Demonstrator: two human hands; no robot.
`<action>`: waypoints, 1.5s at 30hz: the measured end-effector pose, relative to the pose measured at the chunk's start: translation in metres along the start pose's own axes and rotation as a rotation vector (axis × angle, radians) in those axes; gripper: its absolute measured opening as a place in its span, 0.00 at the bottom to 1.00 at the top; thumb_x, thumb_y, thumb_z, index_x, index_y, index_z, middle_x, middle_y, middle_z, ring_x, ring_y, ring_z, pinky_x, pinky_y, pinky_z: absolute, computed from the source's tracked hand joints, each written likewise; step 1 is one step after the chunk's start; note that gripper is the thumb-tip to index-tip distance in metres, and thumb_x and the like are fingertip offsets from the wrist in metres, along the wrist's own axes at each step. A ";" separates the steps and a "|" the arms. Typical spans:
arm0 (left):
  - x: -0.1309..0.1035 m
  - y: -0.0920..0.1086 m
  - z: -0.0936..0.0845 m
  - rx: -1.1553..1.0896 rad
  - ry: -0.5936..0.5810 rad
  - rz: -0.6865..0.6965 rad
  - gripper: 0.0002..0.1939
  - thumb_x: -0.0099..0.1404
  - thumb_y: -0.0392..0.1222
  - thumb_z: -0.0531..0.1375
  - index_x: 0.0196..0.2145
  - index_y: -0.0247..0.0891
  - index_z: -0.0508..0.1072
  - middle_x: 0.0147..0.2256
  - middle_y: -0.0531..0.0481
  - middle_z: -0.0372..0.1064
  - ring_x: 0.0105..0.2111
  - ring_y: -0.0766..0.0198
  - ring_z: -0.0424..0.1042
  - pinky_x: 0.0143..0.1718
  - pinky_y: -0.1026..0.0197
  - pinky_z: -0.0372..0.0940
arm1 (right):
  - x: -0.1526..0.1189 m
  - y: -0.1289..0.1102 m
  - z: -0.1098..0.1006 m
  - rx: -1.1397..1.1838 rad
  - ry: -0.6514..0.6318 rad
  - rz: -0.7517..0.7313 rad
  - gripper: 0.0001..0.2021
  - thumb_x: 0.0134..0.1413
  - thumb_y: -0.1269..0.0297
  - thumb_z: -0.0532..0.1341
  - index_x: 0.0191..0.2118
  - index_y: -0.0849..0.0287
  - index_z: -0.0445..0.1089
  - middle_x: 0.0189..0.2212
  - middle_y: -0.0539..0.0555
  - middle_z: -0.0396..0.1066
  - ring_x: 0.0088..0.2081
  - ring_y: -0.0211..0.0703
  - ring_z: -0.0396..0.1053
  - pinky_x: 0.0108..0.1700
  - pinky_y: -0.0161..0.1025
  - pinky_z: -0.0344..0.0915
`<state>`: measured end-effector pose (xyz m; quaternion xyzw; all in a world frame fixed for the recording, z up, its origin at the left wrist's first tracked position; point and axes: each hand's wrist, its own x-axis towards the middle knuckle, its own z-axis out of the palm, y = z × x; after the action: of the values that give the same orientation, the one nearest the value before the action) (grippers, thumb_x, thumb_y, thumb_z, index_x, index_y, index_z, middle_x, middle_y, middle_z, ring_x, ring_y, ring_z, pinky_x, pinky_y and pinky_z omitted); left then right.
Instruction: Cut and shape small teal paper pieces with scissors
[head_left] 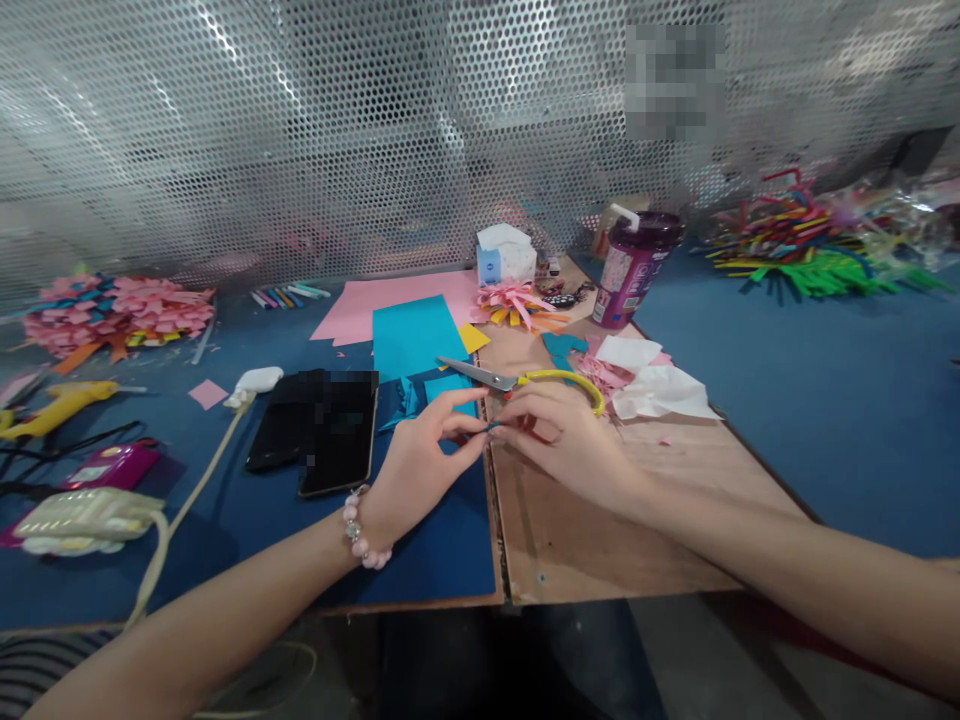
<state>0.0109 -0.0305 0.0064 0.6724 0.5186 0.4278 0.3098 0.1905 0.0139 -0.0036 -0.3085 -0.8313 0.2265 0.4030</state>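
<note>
My left hand (pixel 420 445) and right hand (pixel 574 445) meet, each grip pinched nearly closed on the tiny blue piece (pixel 492 426) between them, both equally near. Its long axis: can't tell. Scissors (pixel 499 380) just beyond, tips leftward. Tissue box (pixel 490 267): tissue (pixel 506 237) poking out. Lidded cup (pixel 619 285): straw (pixel 625 216) in, contents hidden.

Purple cup (pixel 628 278) with white straw (pixel 625 216), tissue box (pixel 508 264), two dark phones (pixel 341 440) beside a white charger (pixel 259 381)
</note>
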 end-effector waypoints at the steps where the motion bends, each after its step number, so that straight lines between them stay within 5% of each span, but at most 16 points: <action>1: 0.000 0.000 0.000 0.016 -0.005 0.002 0.21 0.60 0.40 0.60 0.51 0.42 0.67 0.34 0.51 0.77 0.37 0.60 0.76 0.41 0.60 0.68 | 0.000 -0.001 0.000 0.006 0.004 -0.004 0.02 0.55 0.67 0.61 0.33 0.58 0.71 0.29 0.51 0.69 0.32 0.37 0.66 0.36 0.36 0.64; 5: 0.001 -0.001 -0.002 0.012 -0.057 -0.032 0.23 0.60 0.41 0.60 0.54 0.42 0.66 0.35 0.50 0.77 0.37 0.60 0.75 0.42 0.60 0.67 | 0.001 -0.005 -0.004 0.070 -0.027 0.063 0.04 0.55 0.69 0.60 0.32 0.58 0.73 0.31 0.51 0.72 0.36 0.38 0.68 0.38 0.36 0.64; 11: 0.009 -0.002 -0.006 -0.144 -0.253 -0.176 0.30 0.58 0.41 0.62 0.57 0.38 0.62 0.32 0.48 0.77 0.31 0.61 0.75 0.39 0.58 0.68 | 0.007 -0.003 -0.011 0.221 -0.237 0.322 0.06 0.53 0.67 0.61 0.28 0.59 0.73 0.28 0.50 0.73 0.32 0.37 0.68 0.34 0.36 0.62; 17: 0.012 -0.003 -0.008 -0.306 -0.195 -0.273 0.30 0.56 0.43 0.64 0.55 0.36 0.63 0.32 0.45 0.77 0.30 0.59 0.77 0.37 0.57 0.71 | 0.007 0.003 -0.010 0.220 -0.245 0.299 0.08 0.56 0.61 0.59 0.36 0.59 0.73 0.32 0.51 0.73 0.32 0.37 0.68 0.35 0.36 0.62; 23: 0.014 -0.005 -0.008 -0.357 -0.187 -0.269 0.26 0.56 0.43 0.64 0.52 0.36 0.66 0.32 0.45 0.77 0.31 0.60 0.76 0.38 0.57 0.71 | 0.004 0.009 -0.007 0.159 -0.231 0.313 0.09 0.56 0.61 0.59 0.33 0.59 0.73 0.27 0.50 0.71 0.28 0.36 0.65 0.30 0.34 0.60; 33: 0.017 -0.013 -0.004 -0.662 -0.158 -0.471 0.12 0.56 0.43 0.65 0.36 0.33 0.74 0.37 0.44 0.76 0.37 0.61 0.76 0.45 0.58 0.69 | 0.000 0.007 0.000 -0.157 0.092 -0.065 0.08 0.57 0.67 0.58 0.39 0.59 0.74 0.39 0.56 0.73 0.40 0.42 0.70 0.44 0.42 0.68; 45: 0.013 -0.006 0.005 -0.749 -0.052 -0.436 0.11 0.56 0.41 0.65 0.34 0.33 0.71 0.33 0.48 0.75 0.35 0.64 0.76 0.43 0.59 0.70 | -0.007 -0.002 0.002 -0.433 0.102 -0.197 0.12 0.61 0.67 0.54 0.44 0.60 0.73 0.42 0.58 0.73 0.42 0.45 0.71 0.43 0.43 0.69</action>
<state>0.0144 -0.0159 0.0023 0.3989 0.4497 0.4938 0.6283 0.1917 0.0078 -0.0071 -0.3162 -0.8652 -0.0134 0.3890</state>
